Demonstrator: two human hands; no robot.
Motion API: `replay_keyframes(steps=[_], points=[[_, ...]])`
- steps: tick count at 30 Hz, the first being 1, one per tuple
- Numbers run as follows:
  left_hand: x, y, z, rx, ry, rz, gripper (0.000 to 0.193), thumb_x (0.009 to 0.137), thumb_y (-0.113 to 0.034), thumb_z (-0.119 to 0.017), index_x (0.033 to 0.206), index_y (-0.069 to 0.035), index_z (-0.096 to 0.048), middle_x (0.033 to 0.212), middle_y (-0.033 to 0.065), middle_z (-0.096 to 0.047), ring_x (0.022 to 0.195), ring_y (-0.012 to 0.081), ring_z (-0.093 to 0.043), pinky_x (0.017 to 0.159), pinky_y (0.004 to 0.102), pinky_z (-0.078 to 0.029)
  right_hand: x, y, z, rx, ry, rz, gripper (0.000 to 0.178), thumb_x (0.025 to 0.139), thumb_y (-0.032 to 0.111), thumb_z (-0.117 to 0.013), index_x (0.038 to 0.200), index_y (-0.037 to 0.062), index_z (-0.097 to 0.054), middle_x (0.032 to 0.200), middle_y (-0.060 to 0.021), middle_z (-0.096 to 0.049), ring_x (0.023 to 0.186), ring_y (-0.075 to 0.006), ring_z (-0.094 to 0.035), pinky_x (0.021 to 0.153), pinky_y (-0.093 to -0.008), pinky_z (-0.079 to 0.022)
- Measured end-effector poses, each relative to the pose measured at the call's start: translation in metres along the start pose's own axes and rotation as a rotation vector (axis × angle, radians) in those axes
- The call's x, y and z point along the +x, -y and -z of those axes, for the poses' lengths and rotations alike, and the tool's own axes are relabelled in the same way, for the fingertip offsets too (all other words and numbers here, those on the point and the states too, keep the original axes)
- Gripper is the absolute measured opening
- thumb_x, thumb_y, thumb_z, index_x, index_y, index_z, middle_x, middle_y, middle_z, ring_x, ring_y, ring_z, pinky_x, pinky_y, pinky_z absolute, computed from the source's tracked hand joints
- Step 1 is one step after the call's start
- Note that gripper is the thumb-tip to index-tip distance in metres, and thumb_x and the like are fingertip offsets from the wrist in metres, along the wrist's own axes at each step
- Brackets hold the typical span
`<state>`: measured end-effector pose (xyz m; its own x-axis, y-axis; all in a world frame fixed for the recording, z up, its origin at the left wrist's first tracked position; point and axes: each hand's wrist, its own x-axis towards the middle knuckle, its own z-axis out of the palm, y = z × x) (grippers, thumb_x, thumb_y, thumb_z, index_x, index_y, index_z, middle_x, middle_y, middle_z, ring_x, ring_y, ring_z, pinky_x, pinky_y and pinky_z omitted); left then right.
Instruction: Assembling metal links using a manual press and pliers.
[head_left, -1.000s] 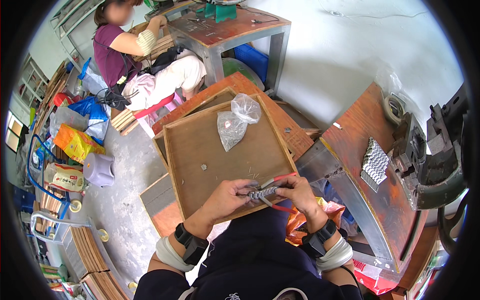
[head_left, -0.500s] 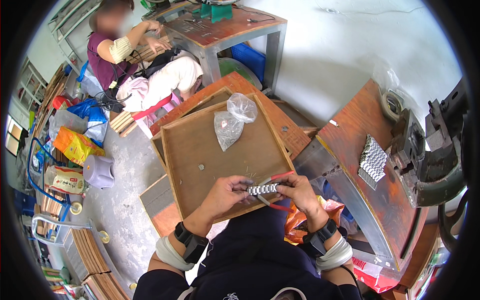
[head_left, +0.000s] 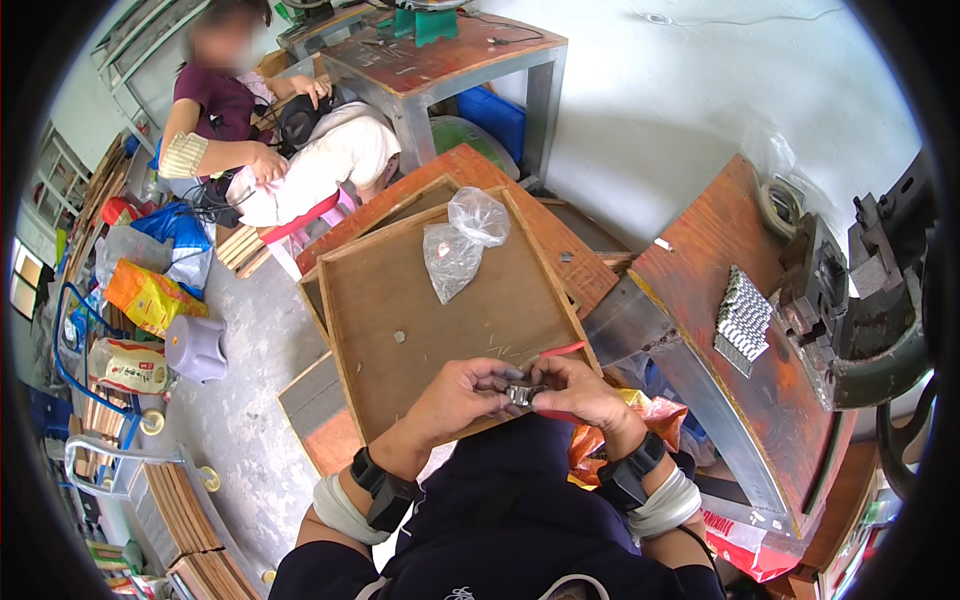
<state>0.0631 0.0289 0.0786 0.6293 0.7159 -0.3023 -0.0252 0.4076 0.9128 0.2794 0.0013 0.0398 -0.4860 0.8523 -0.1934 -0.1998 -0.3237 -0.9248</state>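
Observation:
A short silver metal link watch band (head_left: 521, 395) is held between my two hands over the near edge of a wooden tray. The fingers of my left hand (head_left: 468, 393) pinch its left end. My right hand (head_left: 582, 392) is closed on its right end. Red-handled pliers (head_left: 563, 350) show around my right hand, one handle above it and part of the other below; their jaws are hidden. On the wooden tray (head_left: 385, 290) lies a clear plastic bag (head_left: 450, 265) of small metal parts, with a few tiny bits nearby.
At right, a worn bench (head_left: 690, 270) carries a pile of silver watch bands (head_left: 743, 320) and a heavy metal press (head_left: 830, 310). A co-worker (head_left: 225, 130) sits at the far left beside another table (head_left: 450, 60). A purple stool (head_left: 196, 347) and several bags stand on the left floor.
The watch band has turned and bunched between my fingers, and my hands have come closer together. The pliers' handles are more covered now. The co-worker's arms have moved down toward the lap.

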Motion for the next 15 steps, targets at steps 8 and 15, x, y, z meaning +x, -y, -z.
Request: replay_keyframes(steps=[8,15], points=[[0.001,-0.008,-0.003,0.004,-0.02,0.058,0.024,0.085,-0.001,-0.058,0.109,0.003,-0.056,0.091,0.0095,-0.065,0.079,0.0146,-0.064,0.07,0.0261,-0.052,0.0,0.01,-0.004,-0.083,-0.097,-0.061,0.021,0.083,0.008,-0.064,0.102,-0.0003,-0.06,0.088,-0.0006,-0.06,0.079,-0.007,-0.054,0.069,-0.022,-0.045],[0.008,0.01,-0.001,-0.048,0.011,0.035,0.021,0.088,-0.005,-0.056,0.109,0.001,-0.054,0.083,0.0062,-0.063,0.067,0.0097,-0.059,0.056,0.0194,-0.046,-0.004,0.012,-0.008,-0.108,-0.128,-0.078,0.021,0.086,0.012,-0.062,0.103,-0.0007,-0.06,0.083,0.0005,-0.06,0.073,-0.0055,-0.053,0.063,-0.0198,-0.044]])
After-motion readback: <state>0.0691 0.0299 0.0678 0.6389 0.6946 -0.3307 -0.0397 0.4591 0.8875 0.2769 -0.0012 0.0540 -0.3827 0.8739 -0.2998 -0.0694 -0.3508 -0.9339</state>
